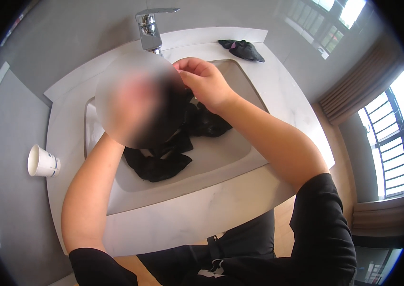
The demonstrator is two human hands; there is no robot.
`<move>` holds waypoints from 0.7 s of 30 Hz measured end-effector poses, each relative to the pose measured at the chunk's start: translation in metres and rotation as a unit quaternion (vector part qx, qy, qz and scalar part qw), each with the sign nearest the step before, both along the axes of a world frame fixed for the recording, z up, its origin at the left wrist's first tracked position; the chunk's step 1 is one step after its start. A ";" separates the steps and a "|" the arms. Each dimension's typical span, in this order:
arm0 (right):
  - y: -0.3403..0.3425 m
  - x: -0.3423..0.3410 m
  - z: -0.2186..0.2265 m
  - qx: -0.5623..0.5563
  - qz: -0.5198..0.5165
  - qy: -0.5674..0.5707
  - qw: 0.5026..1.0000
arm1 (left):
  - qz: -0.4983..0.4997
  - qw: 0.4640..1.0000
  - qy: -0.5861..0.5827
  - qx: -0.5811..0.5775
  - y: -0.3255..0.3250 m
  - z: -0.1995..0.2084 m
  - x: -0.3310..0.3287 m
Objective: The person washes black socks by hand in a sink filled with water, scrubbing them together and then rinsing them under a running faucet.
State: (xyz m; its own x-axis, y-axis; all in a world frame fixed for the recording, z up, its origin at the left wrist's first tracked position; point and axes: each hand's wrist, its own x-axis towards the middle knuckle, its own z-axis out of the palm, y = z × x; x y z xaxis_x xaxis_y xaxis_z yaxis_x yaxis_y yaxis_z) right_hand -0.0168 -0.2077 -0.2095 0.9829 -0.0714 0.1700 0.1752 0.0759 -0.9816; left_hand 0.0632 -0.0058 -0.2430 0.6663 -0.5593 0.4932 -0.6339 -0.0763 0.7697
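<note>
Wet black cloth (161, 167) lies bunched in the sink (221, 159), some of it below my left forearm and more toward the middle. Over the sink's left half, my left hand (134, 97) is under a round blur, so its fingers cannot be made out. Just right of it, my right hand (206, 86) is closed in a pinch, thumb against forefinger, at the upper edge of dark cloth that runs into the blur. Most of the cloth between the hands is hidden by that blur.
A chrome faucet (148, 31) stands at the sink's back edge. Another crumpled black cloth (244, 50) rests on the counter (290, 114) at the back right. A white paper cup (43, 162) lies at the counter's left edge, by the grey wall.
</note>
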 end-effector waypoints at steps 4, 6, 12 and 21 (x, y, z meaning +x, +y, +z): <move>0.005 0.004 -0.003 0.056 0.043 -0.031 0.997 | 0.014 0.999 0.010 -0.051 -0.005 -0.003 0.008; 0.007 0.002 0.003 0.042 0.047 -0.040 0.997 | 0.015 0.997 0.042 -0.061 -0.005 0.007 0.009; 0.001 -0.007 0.011 0.057 0.026 -0.039 0.997 | 0.020 0.995 0.100 0.007 -0.008 0.049 -0.021; 0.005 0.001 -0.041 -0.149 0.256 0.037 0.954 | 0.011 0.976 0.201 -0.083 0.013 0.099 -0.045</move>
